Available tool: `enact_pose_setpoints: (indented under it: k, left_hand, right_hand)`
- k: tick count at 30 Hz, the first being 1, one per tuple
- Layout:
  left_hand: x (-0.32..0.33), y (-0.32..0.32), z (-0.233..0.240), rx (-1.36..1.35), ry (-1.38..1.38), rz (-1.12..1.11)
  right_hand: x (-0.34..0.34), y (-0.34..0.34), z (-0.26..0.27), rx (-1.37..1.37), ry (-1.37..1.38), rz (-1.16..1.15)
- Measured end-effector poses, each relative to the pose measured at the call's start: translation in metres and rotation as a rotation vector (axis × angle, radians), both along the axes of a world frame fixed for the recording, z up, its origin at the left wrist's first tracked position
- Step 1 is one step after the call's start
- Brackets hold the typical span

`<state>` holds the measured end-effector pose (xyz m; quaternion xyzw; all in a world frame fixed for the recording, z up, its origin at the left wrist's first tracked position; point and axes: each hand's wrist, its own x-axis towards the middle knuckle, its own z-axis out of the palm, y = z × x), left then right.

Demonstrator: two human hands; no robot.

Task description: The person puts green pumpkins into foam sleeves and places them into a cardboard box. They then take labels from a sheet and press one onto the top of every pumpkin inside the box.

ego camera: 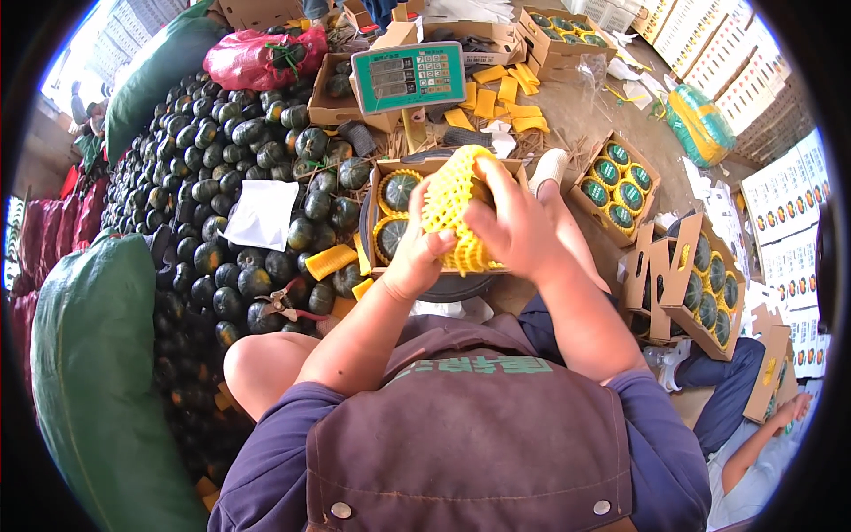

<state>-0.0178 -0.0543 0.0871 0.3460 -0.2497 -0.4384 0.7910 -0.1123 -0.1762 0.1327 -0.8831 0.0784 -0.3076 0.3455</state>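
Observation:
Both my hands are around a squash in a yellow foam net sleeve (459,209), above an open cardboard box (377,199). My left hand (420,246) grips the net's left side, thumb towards me. My right hand (515,223) presses on the right side, where a little of the dark squash shows between my fingers. In the box's left half sit two netted dark green squashes (402,191); my hands and the net hide much of the rest. The box rests on a round black-rimmed support, and a scale's green display (410,76) stands behind it.
A large heap of dark green squashes (233,153) spreads on the left, with red-handled pruning shears (282,306) on it. Flat yellow foam sleeves (485,103) lie beyond the box. Filled boxes (621,186) stand at the right. A co-worker's arm (751,452) shows at the lower right.

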Motion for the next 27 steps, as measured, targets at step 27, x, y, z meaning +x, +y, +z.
enact_pose_setpoints:
  k: [27]
  left_hand:
    - [0.008,-0.002,-0.036,0.043,0.205,0.094]
  right_hand:
    - [0.004,-0.012,-0.065,1.104,-0.179,-0.025]
